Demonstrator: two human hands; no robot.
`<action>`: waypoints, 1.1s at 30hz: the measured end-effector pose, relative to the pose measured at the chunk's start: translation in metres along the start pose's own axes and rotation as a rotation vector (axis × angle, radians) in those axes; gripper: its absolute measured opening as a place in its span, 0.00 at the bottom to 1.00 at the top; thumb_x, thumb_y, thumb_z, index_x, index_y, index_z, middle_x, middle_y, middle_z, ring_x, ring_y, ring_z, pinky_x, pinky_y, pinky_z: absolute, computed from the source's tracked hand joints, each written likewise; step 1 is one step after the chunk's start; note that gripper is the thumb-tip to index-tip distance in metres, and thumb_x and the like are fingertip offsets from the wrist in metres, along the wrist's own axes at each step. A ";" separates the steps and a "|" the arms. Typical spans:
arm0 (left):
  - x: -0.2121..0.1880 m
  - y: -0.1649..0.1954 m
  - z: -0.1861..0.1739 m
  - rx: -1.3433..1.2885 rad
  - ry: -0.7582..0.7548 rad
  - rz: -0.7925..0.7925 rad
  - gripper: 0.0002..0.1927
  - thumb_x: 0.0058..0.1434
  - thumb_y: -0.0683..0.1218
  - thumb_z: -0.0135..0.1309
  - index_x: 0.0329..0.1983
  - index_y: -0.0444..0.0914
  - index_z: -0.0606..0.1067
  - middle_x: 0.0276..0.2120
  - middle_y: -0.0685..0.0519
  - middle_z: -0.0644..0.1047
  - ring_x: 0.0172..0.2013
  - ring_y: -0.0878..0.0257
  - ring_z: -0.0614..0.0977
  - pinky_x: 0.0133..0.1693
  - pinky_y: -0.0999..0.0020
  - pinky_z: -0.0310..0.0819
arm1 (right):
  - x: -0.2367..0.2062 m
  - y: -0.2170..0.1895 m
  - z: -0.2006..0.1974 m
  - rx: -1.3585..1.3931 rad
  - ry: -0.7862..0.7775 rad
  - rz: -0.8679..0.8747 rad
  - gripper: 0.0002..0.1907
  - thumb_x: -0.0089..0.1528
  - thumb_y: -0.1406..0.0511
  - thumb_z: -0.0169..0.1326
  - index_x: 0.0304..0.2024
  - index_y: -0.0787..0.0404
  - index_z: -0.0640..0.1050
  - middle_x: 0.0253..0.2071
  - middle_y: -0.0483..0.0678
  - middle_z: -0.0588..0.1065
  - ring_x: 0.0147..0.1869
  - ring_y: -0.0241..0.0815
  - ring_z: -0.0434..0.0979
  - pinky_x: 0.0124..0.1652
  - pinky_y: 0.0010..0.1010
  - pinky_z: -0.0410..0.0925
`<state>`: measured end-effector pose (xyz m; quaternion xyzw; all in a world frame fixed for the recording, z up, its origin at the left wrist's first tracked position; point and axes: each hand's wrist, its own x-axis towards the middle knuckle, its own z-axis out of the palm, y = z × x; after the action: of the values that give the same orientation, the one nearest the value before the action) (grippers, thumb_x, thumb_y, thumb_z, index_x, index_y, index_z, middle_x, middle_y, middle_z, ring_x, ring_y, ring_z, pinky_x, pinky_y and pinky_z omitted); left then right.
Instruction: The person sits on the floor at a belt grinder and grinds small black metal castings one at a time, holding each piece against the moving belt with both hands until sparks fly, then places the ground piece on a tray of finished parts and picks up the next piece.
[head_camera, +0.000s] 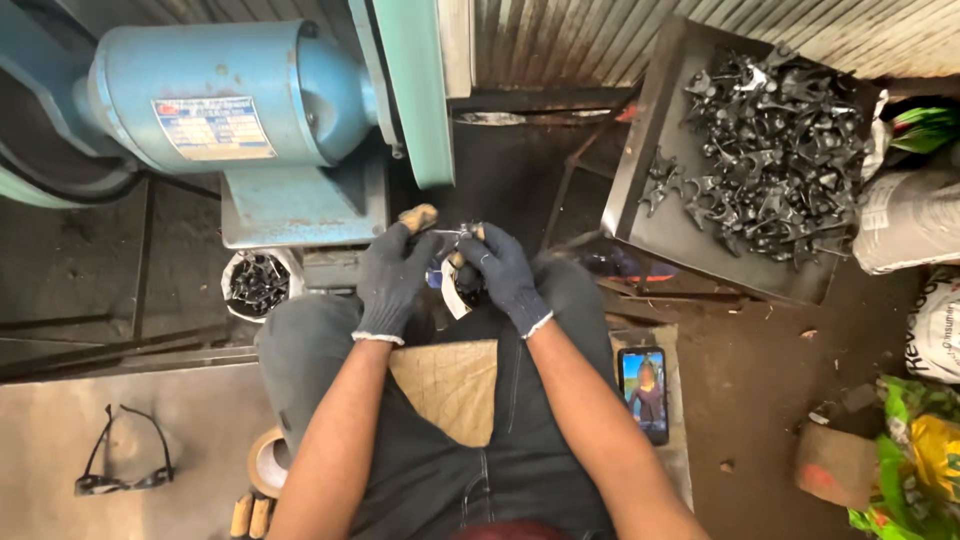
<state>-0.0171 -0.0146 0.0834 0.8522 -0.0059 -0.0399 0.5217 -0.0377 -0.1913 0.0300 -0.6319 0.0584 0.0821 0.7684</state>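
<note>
Both gloved hands, left and right, close together, clamped on a small metal part before the blue motor

We look straight down from our head, close above our lap. The blue motor sits ahead. Only one view exists.

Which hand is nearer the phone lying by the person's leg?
Right. The right hand is up at the small metal part, above and left of the phone; the left hand is farther left, beyond the right hand.
</note>
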 end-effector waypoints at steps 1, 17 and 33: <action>0.004 0.000 0.000 0.120 -0.038 -0.181 0.20 0.64 0.57 0.53 0.43 0.36 0.78 0.38 0.41 0.82 0.39 0.47 0.85 0.42 0.54 0.75 | 0.004 0.002 0.002 -0.014 0.005 0.017 0.09 0.67 0.65 0.55 0.44 0.65 0.79 0.34 0.41 0.77 0.37 0.29 0.74 0.37 0.24 0.68; 0.036 -0.048 0.030 0.508 -0.006 -0.047 0.20 0.69 0.55 0.46 0.34 0.35 0.78 0.33 0.36 0.80 0.37 0.39 0.81 0.42 0.44 0.73 | 0.055 0.024 -0.004 -0.255 -0.055 -0.169 0.12 0.66 0.63 0.52 0.48 0.64 0.78 0.39 0.49 0.79 0.42 0.34 0.75 0.44 0.31 0.69; 0.024 -0.011 0.042 0.324 -0.008 -0.039 0.20 0.69 0.55 0.45 0.43 0.36 0.79 0.38 0.37 0.80 0.40 0.38 0.81 0.41 0.44 0.72 | 0.030 0.004 -0.006 -0.317 0.194 -0.153 0.10 0.68 0.64 0.52 0.39 0.66 0.78 0.31 0.46 0.78 0.35 0.35 0.75 0.38 0.29 0.68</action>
<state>0.0037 -0.0485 0.0531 0.9250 0.0024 -0.0519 0.3765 -0.0090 -0.1948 0.0192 -0.7526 0.0703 -0.0295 0.6540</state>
